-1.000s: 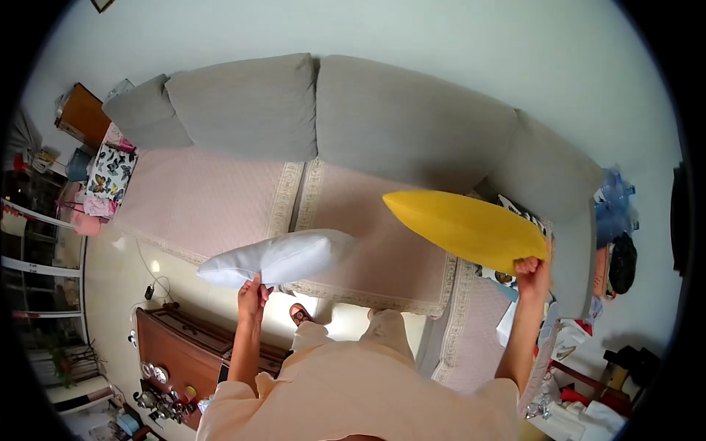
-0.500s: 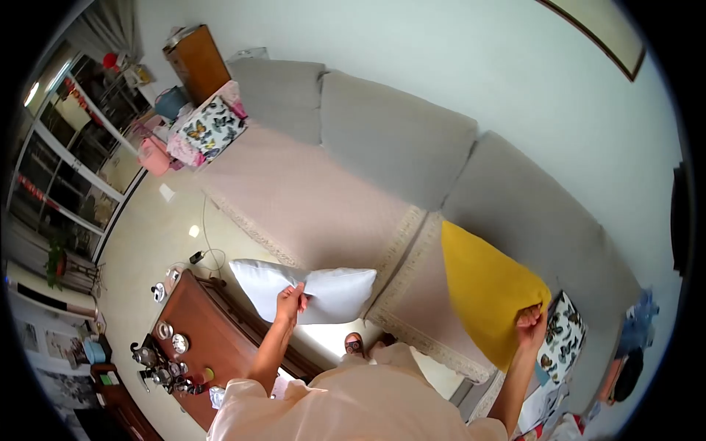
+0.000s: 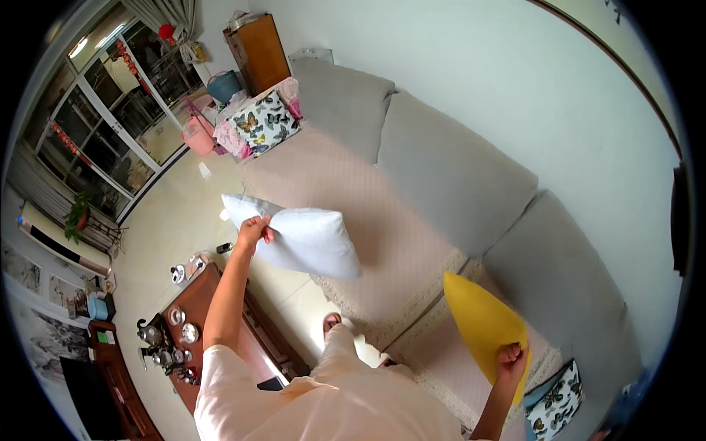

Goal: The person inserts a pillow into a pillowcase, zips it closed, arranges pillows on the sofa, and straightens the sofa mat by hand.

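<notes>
A white pillow [image 3: 312,242] hangs from my left hand [image 3: 255,231], whose fingers are closed on its upper edge. It is held out over the floor beside the sofa seat [image 3: 346,173]. Lower right, my right hand [image 3: 511,360] grips a yellow pillow [image 3: 478,323] by its near edge, and that pillow is tilted in front of the sofa's grey back cushion [image 3: 551,257]. A butterfly-print cushion [image 3: 557,404] lies just beyond my right hand. The fingertips of both hands are partly hidden.
The brown coffee table [image 3: 198,298] with a kettle [image 3: 149,332] and cups stands to my left. Another butterfly cushion [image 3: 261,121] rests at the sofa's far end, near a pink bucket [image 3: 197,136] and a wooden cabinet [image 3: 259,55]. Glass doors are at the far left.
My left hand has carried the white pillow up and forward toward the far end of the sofa. My right hand and the yellow pillow now sit lower in view, as the view has turned.
</notes>
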`<state>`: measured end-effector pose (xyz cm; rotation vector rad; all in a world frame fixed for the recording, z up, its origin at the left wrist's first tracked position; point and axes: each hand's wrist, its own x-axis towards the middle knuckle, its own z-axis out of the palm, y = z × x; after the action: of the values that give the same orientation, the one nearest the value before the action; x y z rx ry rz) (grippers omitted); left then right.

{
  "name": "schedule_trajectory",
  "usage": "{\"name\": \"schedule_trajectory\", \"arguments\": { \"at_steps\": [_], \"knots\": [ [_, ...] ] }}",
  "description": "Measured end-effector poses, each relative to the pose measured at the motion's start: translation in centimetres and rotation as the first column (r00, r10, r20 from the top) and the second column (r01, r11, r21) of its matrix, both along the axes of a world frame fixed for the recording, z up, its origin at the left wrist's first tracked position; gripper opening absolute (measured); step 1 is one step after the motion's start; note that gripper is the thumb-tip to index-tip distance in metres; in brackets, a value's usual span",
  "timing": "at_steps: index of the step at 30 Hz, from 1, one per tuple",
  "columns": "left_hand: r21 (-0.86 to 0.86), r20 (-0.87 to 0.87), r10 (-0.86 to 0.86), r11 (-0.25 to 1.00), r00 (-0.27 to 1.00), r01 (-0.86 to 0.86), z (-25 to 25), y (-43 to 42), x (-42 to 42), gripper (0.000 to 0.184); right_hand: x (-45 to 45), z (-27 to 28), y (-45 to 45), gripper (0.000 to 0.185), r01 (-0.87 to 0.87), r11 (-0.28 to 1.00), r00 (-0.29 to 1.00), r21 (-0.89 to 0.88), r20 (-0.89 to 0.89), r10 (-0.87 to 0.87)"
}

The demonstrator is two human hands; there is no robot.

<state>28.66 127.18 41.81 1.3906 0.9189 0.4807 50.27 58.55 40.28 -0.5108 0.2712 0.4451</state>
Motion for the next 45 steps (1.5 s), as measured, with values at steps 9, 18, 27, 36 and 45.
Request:
{"name": "schedule_trajectory", "arguments": {
  "at_steps": [9,18,27,36,45],
  "knots": [
    [0.055,0.017,-0.205,0.977,0.979,0.204,-2.0,23.7,18.3,0.028,-0.3,-0.4,13.8,0.025,0.285,0.909,0.942,-0.303,-0.087,-0.324],
    [-0.045,-0.150,-0.209,0.978,0.966,0.204,-13.0,41.9,34.3,0.023,-0.5,0.8,30.1,0.022,0.349,0.802,0.893,-0.485,-0.089,-0.442],
    [-0.011,-0.134,-0.245,0.969,0.960,0.246,-16.8,51.9,49.9,0.021,2.0,4.1,45.3,0.027,0.292,0.777,0.767,-0.558,-0.349,-0.539],
    [0.446,-0.386,-0.201,0.813,0.900,0.373,-33.1,48.9,58.2,0.035,4.7,1.2,50.6,0.024,0.186,0.845,0.902,-0.502,-0.254,-0.350],
    [-0.571,0.239,-0.732,0.425,0.637,0.703,-29.5,22.4,47.8,0.080,9.9,4.3,56.6,0.027,0.135,0.874,0.916,-0.466,-0.279,-0.290]
  ]
}}
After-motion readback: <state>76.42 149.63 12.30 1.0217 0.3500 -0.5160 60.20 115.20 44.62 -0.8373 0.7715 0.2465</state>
